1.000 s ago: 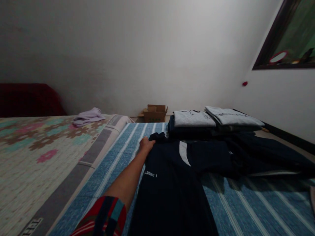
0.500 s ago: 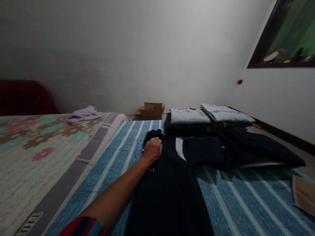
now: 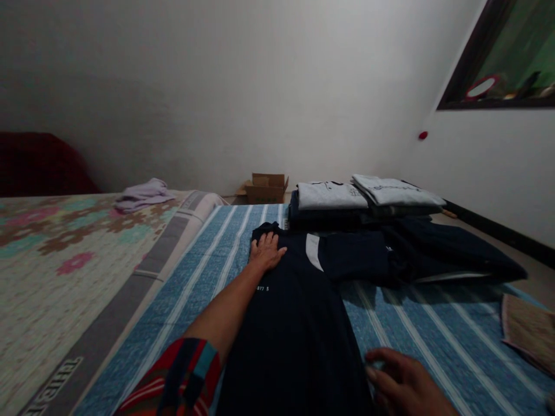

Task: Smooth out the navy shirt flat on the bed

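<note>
Lying on the striped sheet (image 3: 173,289), the navy shirt (image 3: 299,329) has one sleeve (image 3: 355,251) unfolded, folded stacks (image 3: 332,196) beyond it, the left hand (image 3: 266,251) spread flat on its far end, gripping nothing, the right hand (image 3: 401,378) half-curled by its near edge, grip unclear.

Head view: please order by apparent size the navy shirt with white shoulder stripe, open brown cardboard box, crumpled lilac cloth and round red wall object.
1. Navy shirt, clearly largest.
2. Lilac cloth and cardboard box: too alike to rank.
3. Red wall object, smallest.
</note>
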